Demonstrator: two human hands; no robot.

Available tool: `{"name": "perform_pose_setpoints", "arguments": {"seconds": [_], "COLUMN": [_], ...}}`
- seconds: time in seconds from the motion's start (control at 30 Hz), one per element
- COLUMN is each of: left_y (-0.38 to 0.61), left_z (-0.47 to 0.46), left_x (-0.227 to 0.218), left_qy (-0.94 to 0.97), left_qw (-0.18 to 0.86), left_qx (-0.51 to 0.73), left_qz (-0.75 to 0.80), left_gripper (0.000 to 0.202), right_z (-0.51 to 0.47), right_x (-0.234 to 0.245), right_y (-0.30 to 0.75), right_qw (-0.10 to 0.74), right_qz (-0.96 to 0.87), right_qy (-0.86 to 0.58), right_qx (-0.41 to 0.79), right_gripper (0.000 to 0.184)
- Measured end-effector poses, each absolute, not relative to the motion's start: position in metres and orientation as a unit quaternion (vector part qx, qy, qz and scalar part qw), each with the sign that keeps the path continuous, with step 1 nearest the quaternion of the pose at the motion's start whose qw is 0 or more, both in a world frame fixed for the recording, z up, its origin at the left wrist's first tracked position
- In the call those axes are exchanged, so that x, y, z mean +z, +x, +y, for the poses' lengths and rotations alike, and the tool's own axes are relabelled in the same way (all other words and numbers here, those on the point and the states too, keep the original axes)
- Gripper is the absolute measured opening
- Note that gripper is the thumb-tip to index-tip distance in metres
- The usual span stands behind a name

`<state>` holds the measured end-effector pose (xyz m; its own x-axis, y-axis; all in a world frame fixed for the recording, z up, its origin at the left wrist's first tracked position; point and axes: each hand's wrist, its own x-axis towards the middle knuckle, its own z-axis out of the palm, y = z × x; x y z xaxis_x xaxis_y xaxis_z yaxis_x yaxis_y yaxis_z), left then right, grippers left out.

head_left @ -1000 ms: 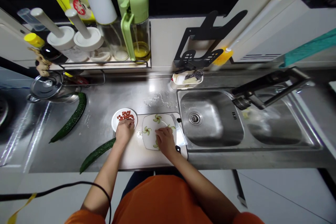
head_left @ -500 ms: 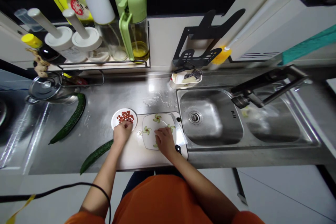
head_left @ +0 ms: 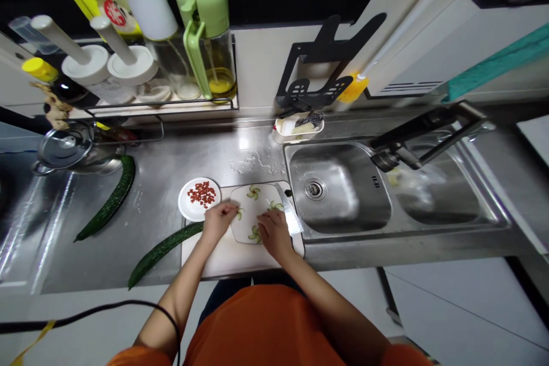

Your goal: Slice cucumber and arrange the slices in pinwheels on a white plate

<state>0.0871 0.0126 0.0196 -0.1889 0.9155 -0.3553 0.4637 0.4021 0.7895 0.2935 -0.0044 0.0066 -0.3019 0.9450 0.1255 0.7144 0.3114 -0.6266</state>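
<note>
A white square plate [head_left: 246, 223] lies on the white cutting board [head_left: 223, 260], with green curved slices [head_left: 253, 192] set in small groups around it. My left hand [head_left: 218, 221] is closed in a pinch over the plate's left edge, beside a slice group; whatever it pinches is too small to make out. Above the plate's right side, my right hand [head_left: 275, 235] has its fingers bent and pressed together, their tips partly hidden. A small round white plate [head_left: 187, 206] holds red chopped pieces [head_left: 202, 193]. Right of the square plate lies a knife [head_left: 292, 216], partly covered by my right hand.
One cucumber [head_left: 165, 249] reaches the board's left edge; another cucumber [head_left: 109, 203] lies farther left by a lidded pot [head_left: 66, 148]. At right are a double sink [head_left: 343, 189] and black faucet [head_left: 412, 137]. A seasoning rack [head_left: 163, 104] stands behind.
My left hand has moved right from the red pieces on the round plate to the square plate's left edge. My right hand stays over the square plate, slightly shifted. The view has shifted a little.
</note>
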Motion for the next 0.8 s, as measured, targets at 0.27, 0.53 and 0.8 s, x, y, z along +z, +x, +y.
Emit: {"name": "perform_pose_setpoints", "arguments": {"seconds": [0.27, 0.53, 0.8], "left_y": [0.166, 0.195, 0.203], "left_z": [0.033, 0.047, 0.044], "left_x": [0.023, 0.012, 0.005], "left_qy": [0.612, 0.618, 0.616], "left_qw": [0.472, 0.443, 0.422], "left_qx": [0.156, 0.146, 0.137], "left_qz": [0.615, 0.633, 0.651], "left_gripper": [0.017, 0.015, 0.015], "right_z": [-0.016, -0.007, 0.0], "right_x": [-0.002, -0.007, -0.011], "right_y": [0.337, 0.343, 0.34], "right_qw": [0.269, 0.276, 0.264], "right_qz": [-0.719, -0.696, -0.696], "right_qy": [-0.6, -0.629, -0.634], "right_qx": [0.228, 0.211, 0.209], "right_gripper": [0.025, 0.025, 0.026]}}
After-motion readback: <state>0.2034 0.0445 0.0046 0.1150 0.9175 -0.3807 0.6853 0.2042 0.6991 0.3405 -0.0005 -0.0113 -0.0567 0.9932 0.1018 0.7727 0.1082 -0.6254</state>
